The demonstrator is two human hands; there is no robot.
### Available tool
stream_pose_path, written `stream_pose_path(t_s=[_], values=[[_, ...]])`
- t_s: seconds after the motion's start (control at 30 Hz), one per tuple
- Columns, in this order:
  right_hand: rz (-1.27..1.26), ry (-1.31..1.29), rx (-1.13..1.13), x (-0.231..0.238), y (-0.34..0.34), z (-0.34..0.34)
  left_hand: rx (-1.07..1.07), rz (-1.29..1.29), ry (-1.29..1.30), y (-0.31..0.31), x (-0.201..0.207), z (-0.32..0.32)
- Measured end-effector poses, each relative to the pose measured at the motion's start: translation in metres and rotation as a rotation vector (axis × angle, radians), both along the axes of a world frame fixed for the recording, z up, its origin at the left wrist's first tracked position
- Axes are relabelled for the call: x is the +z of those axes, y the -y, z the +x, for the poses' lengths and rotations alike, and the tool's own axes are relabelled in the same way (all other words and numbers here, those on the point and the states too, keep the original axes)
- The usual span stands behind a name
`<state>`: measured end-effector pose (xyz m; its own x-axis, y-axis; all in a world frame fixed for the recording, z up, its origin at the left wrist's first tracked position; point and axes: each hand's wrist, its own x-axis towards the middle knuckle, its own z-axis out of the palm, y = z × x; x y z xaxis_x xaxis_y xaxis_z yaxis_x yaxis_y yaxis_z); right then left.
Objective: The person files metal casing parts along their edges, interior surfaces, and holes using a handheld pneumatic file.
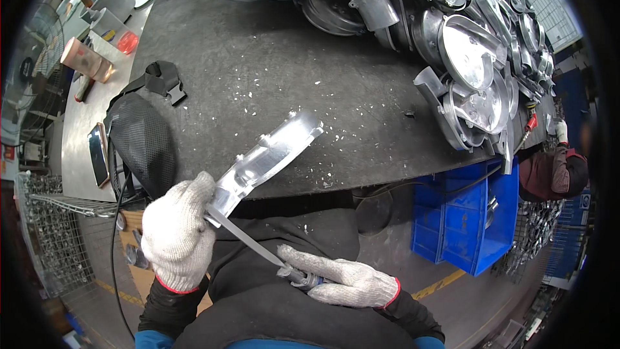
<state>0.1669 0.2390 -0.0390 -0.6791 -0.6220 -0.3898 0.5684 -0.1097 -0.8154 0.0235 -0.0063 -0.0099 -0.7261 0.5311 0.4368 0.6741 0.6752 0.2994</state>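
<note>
My left hand (179, 232), in a white knit glove, is closed around the near end of a shiny cast metal part (268, 155). The part is long and slightly curved, and its far end tilts up over the table's front edge. My right hand (349, 280), gloved the same way, grips a file-like tool (248, 239) above my lap. That tool has a long flat grey blade, and its tip touches or overlaps the part's near end beside my left hand. Its handle is partly hidden by my fingers.
A dark work table (271, 58) carries scattered chips. Many metal castings (468, 55) are heaped at far right. A black mesh bag (139, 139), a phone (98, 154) and a cup (86, 60) sit left. Blue bins (475, 220) stand below the right edge; another person (552, 171) is beyond.
</note>
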Motion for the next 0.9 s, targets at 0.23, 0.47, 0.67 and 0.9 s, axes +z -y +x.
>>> stream_pose_path(t_s=[0.23,0.47,0.67,0.9], values=[[-0.05,0.072,-0.159,-0.005,-0.001,0.007,-0.001,-0.01,0.005,-0.004,0.002,0.002],[0.023,-0.057,-0.03,0.005,-0.002,0.005,-0.021,-0.027,-0.03,-0.002,-0.005,-0.001],[0.032,-0.02,-0.045,0.003,-0.002,0.007,0.011,-0.027,0.003,-0.005,-0.002,0.004],[0.062,0.007,-0.052,0.011,-0.005,0.006,0.036,-0.099,-0.041,-0.005,-0.001,0.004]])
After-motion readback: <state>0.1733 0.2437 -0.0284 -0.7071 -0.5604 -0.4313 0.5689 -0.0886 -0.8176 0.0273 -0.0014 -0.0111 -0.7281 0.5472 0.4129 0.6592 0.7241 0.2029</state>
